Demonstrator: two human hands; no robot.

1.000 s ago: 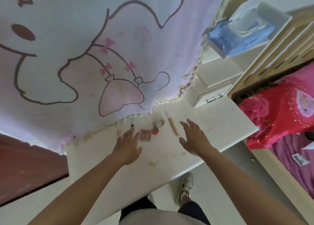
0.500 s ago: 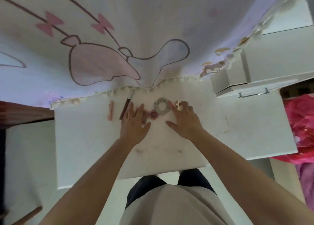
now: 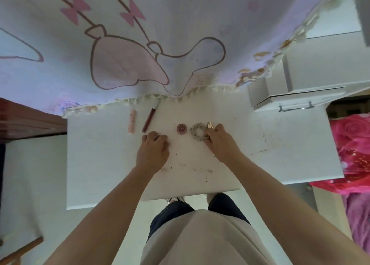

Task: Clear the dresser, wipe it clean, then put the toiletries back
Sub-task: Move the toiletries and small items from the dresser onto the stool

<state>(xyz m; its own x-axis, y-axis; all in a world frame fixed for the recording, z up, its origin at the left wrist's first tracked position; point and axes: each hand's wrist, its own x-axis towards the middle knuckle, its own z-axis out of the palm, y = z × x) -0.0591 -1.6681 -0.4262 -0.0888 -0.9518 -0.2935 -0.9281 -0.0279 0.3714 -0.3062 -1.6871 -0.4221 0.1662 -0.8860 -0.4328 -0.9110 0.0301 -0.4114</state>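
Toiletries lie in a loose row near the back of the stained white dresser top (image 3: 100, 164), below a cartoon-print cloth (image 3: 200, 20). The right hand (image 3: 220, 142) closes round a gold stick (image 3: 209, 125) whose long axis runs away from the person, its fingers touching a grey scrunchie (image 3: 197, 132). The left hand (image 3: 153, 150) has curled fingers pressed down; whether it holds anything cannot be told. A round pink pot (image 3: 181, 128) sits between the hands, just beyond them. A lip gloss tube (image 3: 149, 119) and a pink tube (image 3: 132, 121) lie beyond and left of the left hand, the nearer one, both pointing towards the cloth. Half a second ago both hands lay flat with fingers spread; now both are curled. A small square compact seen earlier no longer shows.
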